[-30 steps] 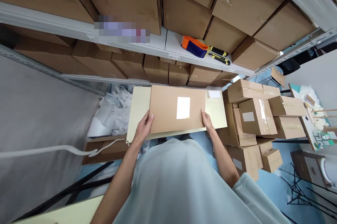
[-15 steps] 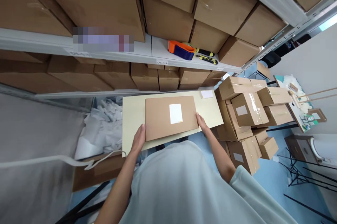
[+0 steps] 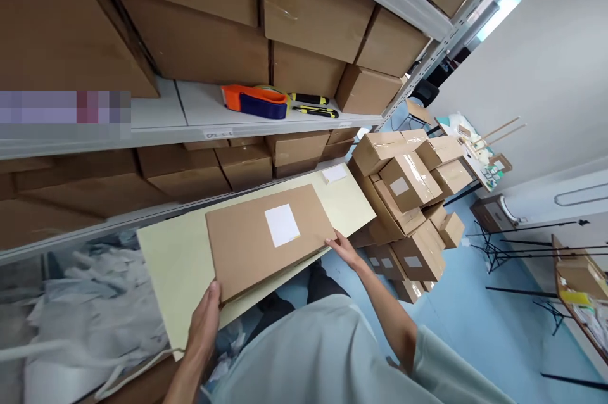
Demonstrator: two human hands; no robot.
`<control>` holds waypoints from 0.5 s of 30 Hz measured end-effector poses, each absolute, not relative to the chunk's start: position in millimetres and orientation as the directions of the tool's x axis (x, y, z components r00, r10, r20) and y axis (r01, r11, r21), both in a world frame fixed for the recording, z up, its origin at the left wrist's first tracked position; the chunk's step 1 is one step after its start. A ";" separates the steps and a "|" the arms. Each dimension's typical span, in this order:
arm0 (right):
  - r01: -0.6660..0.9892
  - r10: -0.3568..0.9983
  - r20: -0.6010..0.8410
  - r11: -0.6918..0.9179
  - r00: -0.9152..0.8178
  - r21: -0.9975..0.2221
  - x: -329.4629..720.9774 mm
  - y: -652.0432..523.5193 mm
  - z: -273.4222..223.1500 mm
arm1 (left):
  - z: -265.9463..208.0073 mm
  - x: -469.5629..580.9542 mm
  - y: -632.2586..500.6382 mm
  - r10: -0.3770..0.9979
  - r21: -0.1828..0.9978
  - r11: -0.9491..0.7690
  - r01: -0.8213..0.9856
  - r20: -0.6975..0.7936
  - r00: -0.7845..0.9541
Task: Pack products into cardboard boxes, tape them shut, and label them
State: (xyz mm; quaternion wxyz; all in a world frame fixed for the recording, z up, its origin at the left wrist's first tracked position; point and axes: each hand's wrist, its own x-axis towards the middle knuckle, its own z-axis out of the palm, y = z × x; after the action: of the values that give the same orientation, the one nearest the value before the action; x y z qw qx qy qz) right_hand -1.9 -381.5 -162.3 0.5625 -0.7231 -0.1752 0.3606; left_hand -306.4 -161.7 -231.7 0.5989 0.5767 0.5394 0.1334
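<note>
A flat cardboard box with a white label on top is held between my two hands, over a pale yellow board. My left hand grips its near left corner, thumb along the side. At the near right corner, my right hand has its thumb and fingers closed on the edge. Whether the box rests on the board or is slightly raised, I cannot tell. A small white stack of labels lies at the board's far right.
Shelves of cardboard boxes rise in front. An orange and blue tape dispenser and cutters lie on the shelf. Taped cartons are piled at the right. Crumpled white packing material is at the lower left.
The view has turned to the right, so the shelf and board appear shifted left and tilted. Both hands still hold the cardboard box by its near corners.
</note>
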 end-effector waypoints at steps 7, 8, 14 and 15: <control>-0.168 0.578 -0.264 -0.216 0.772 -0.962 -16.3 -431.5 -120.6 | -165.0 -266.4 -167.6 0.773 0.834 0.256 0.490 -0.481 0.414; -0.171 0.563 -0.260 -0.208 0.784 -0.963 -15.6 -441.0 -115.7 | -157.2 -260.0 -172.5 0.780 0.846 0.218 0.486 -0.451 0.434; -0.154 0.464 -0.210 -0.156 0.861 -0.976 0.9 -507.1 -99.0 | -119.3 -226.3 -220.3 0.749 0.892 0.114 0.438 -0.367 0.552; -0.154 0.446 -0.204 -0.146 0.871 -0.977 3.0 -521.1 -99.1 | -115.1 -220.7 -231.0 0.741 0.890 0.113 0.441 -0.371 0.559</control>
State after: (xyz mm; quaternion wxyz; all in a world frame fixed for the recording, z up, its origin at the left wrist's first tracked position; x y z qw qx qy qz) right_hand 3.0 -521.1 -99.1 0.6456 -0.7203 -0.1013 0.2326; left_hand -220.7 -231.0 -115.1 0.5935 0.6538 0.4521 0.1264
